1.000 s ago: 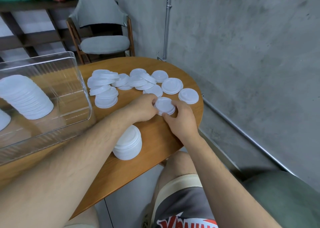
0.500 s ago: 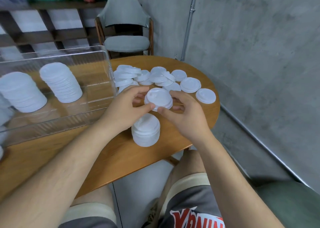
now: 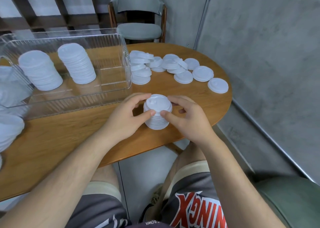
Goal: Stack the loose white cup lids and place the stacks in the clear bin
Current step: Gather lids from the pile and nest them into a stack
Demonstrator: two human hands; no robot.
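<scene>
A short stack of white cup lids (image 3: 157, 114) stands on the wooden table (image 3: 72, 137) near its front edge. My left hand (image 3: 128, 116) and my right hand (image 3: 187, 118) grip the stack's top lids from either side, thumbs at the front. Several loose white lids (image 3: 166, 66) lie scattered and overlapping farther back, with single lids (image 3: 217, 85) toward the right edge. The clear bin (image 3: 110, 96) sits at the left and holds two tall lid stacks (image 3: 76, 63) and more lids at its left end.
More white lids (image 3: 8, 132) pile up at the far left on the table. A grey chair (image 3: 138, 19) stands behind the table. A concrete wall (image 3: 268, 45) runs along the right. My knees are under the table's front edge.
Both hands lifted a few lids from the table's right part, carried them toward me and set them on the short stack. The view shifted left, showing more of the bin.
</scene>
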